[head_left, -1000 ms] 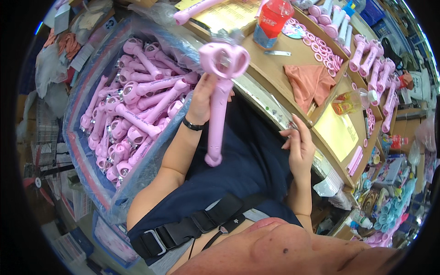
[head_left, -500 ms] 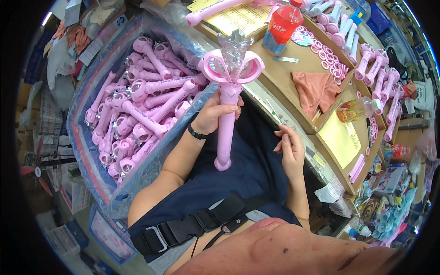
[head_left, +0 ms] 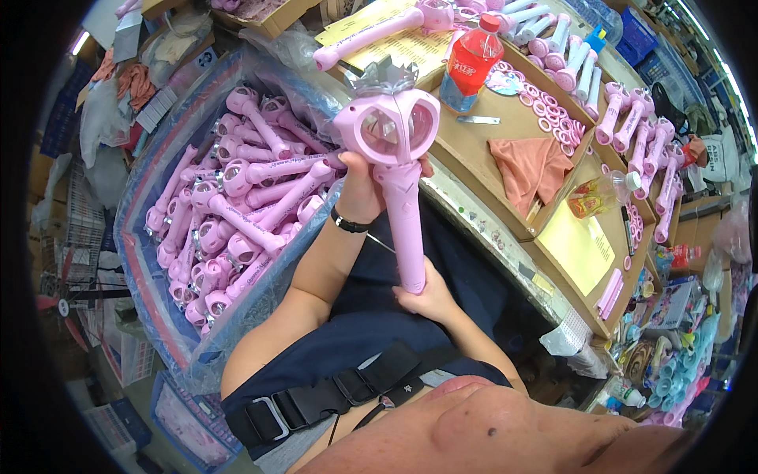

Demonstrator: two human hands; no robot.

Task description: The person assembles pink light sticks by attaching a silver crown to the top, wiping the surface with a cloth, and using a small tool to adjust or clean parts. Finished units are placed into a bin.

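Note:
A pink toy wand [head_left: 405, 225] stands nearly upright in front of my dark apron. Its head is a round openwork ball with clear panels, topped by a silver crown. My left hand [head_left: 365, 188] is closed round the neck just under the ball, with some fingers hidden behind it. At the bottom end of the handle, my right hand [head_left: 430, 294] is closed on the wand too. A large blue bin [head_left: 130, 257] lined with clear plastic lies to my left, heaped with similar pink wands [head_left: 264, 170].
On the bench to my right are shallow cardboard trays [head_left: 466, 162] with pink rings [head_left: 553, 110], a peach cloth [head_left: 530, 170] and a yellow sheet [head_left: 580, 249]. A red drink bottle [head_left: 471, 67] stands there; another bottle [head_left: 592, 196] lies tipped. More wands [head_left: 347, 38] lie beyond.
My right hand, free and apart before, has come in and gripped the wand's lower end. The wand has turned, showing another side of its head, and its handle's base has shifted right.

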